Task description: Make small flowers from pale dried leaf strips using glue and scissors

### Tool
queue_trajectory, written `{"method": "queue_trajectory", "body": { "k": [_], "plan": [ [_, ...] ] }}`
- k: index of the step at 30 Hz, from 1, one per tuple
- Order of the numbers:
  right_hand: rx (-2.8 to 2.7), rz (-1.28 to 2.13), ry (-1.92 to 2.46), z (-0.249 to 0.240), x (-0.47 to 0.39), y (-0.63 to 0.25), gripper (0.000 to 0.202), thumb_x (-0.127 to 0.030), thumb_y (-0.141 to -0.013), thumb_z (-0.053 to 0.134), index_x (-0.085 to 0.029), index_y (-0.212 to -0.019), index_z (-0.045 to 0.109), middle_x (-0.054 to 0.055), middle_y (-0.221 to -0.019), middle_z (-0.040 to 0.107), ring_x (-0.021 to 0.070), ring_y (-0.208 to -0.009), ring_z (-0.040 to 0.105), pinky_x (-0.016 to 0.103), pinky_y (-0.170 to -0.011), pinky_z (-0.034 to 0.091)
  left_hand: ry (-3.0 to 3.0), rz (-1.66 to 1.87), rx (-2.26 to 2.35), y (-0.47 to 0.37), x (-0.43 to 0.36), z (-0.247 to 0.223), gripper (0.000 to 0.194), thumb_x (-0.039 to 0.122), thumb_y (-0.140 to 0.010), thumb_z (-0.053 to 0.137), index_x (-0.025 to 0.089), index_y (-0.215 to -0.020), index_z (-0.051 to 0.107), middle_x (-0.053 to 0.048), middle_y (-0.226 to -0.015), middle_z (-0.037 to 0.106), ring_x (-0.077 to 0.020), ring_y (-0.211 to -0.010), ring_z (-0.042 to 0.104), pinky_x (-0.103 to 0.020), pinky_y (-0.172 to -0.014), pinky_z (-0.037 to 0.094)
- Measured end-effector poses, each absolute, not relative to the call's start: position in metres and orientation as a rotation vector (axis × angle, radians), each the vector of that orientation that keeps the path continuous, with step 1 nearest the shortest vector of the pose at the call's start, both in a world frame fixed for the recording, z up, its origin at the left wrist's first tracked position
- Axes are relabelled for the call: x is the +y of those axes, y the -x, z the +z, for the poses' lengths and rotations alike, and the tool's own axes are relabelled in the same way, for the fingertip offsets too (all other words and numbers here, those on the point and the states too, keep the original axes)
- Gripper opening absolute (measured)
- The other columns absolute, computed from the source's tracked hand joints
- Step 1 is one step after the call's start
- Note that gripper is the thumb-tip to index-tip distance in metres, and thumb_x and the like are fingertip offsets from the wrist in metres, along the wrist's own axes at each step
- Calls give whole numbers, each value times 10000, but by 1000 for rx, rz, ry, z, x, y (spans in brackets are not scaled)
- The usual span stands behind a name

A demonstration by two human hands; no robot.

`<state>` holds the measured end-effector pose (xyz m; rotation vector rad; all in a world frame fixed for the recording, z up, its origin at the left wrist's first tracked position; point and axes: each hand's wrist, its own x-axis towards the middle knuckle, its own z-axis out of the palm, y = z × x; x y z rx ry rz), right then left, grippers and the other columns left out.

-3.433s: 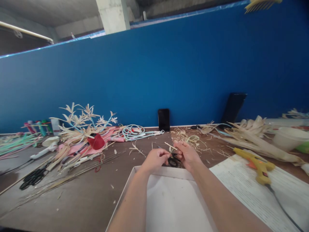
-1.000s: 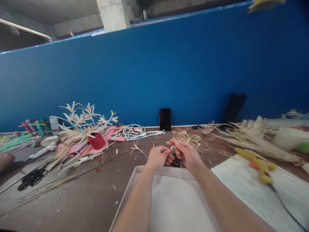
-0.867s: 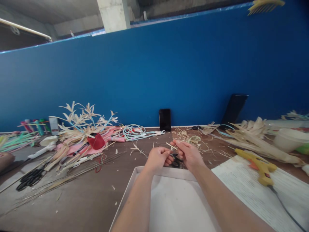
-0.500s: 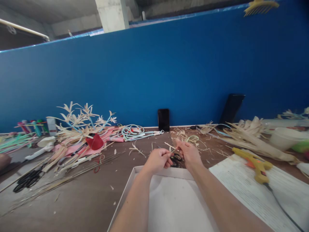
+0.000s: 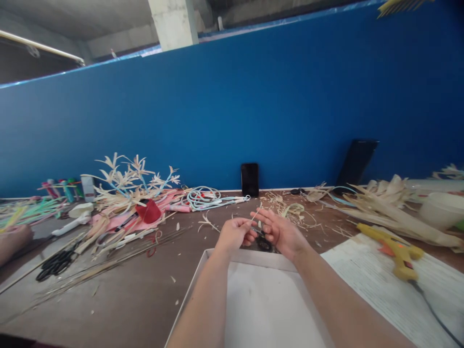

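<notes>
My left hand (image 5: 235,235) is pinched closed on a thin pale strip (image 5: 257,211), which sticks up past the fingertips. Facing it, my right hand (image 5: 281,233) has its palm turned inward and its fingers stretched and spread; the fingertips come close to the strip, and I cannot tell if they touch it. Black-handled scissors (image 5: 264,243) lie on the table under the hands, partly hidden by them. Just in front of my forearms is a shallow white box (image 5: 268,259) with a low rim.
On the right, a yellow glue gun (image 5: 393,249) rests on printed paper (image 5: 355,251) near dried husks (image 5: 387,208). Husk flowers (image 5: 126,179), a red roll (image 5: 148,211) and black scissors (image 5: 57,263) lie left. A phone (image 5: 250,180) leans on the blue wall. Another person's hand (image 5: 16,240) is far left.
My right hand's fingers have opened from a pinch and spread out. My left hand stays pinched. The view has shifted slightly, and the other person's hand shows more at the left.
</notes>
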<state>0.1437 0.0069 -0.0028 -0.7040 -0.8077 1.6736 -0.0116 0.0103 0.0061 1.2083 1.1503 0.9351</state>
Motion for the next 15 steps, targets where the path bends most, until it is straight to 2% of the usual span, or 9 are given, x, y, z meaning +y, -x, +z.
{"method": "queue_trajectory", "body": {
  "k": [3, 9, 15],
  "plan": [
    [-883, 1598, 733, -6, 7, -143, 276, -274, -722, 656, -180, -981, 651, 86, -1070, 633, 31, -462, 389, 153, -343, 318, -1261, 856, 1119, 13, 8, 6, 211, 290, -783, 537, 125, -872, 634, -19, -619, 618, -53, -462, 521, -157, -437, 404],
    [-809, 1424, 768, -5, 13, -151, 205, -295, -667, 700, -166, -825, 676, 48, -913, 658, 7, -410, 298, 159, -310, 204, -1305, 741, 1038, 23, 5, 9, 266, 334, -769, 573, 125, -923, 630, -62, -726, 661, -79, -545, 567, -164, -455, 432],
    [-763, 1404, 762, -2, 13, -153, 184, -295, -648, 717, -167, -772, 668, 33, -875, 647, 1, -397, 276, 163, -297, 178, -1170, 821, 1067, 30, 4, 17, 278, 315, -828, 509, 109, -991, 601, -131, -940, 670, -134, -736, 641, -228, -625, 514]
  ]
}}
